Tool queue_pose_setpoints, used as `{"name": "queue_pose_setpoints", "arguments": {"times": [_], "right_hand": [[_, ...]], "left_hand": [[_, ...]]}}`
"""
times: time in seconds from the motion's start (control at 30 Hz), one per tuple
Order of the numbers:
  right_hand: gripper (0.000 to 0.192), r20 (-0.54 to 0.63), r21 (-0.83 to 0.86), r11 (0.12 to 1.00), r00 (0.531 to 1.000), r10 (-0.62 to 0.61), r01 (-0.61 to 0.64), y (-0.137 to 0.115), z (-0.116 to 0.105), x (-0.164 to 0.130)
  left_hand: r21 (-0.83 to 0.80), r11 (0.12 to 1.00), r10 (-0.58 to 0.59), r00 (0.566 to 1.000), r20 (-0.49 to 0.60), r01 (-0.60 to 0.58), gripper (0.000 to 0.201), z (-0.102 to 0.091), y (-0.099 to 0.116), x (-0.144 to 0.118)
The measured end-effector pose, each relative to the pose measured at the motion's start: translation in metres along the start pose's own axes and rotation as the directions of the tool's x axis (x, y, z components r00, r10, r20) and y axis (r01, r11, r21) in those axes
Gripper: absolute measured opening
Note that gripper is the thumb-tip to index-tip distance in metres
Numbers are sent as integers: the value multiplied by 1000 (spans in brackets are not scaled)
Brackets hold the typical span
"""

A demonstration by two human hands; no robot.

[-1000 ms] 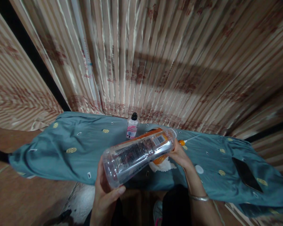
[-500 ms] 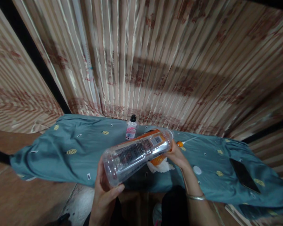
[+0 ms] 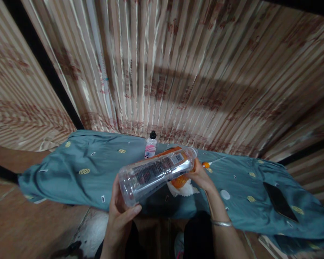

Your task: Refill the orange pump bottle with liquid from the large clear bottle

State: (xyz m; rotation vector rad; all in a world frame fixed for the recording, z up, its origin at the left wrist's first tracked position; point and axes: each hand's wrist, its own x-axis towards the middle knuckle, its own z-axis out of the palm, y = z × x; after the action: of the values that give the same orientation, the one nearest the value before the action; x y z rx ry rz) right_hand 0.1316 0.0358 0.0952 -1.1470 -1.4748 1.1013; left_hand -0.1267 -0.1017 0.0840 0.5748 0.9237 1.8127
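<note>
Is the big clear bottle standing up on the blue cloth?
No, both hands hold the clear bottle tilted on its side above the blue cloth.

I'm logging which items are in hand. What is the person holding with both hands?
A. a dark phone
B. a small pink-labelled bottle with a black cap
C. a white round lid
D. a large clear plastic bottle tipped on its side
D: the left hand grips the base and the right hand the neck of the large clear plastic bottle, which is held nearly level.
</note>
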Motion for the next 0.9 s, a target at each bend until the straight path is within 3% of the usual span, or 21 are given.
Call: {"name": "queue_pose_setpoints", "arguments": {"times": [0.57, 0.9], "right_hand": [[79, 28, 5, 1000, 999, -23, 23, 10, -3, 3], [74, -9, 8, 999, 999, -41, 41, 10, -2, 2]], "left_hand": [[-24, 999, 41, 998, 39, -40, 93, 14, 14, -3], [-6, 998, 57, 994, 95, -57, 92, 9, 12, 0]]}}
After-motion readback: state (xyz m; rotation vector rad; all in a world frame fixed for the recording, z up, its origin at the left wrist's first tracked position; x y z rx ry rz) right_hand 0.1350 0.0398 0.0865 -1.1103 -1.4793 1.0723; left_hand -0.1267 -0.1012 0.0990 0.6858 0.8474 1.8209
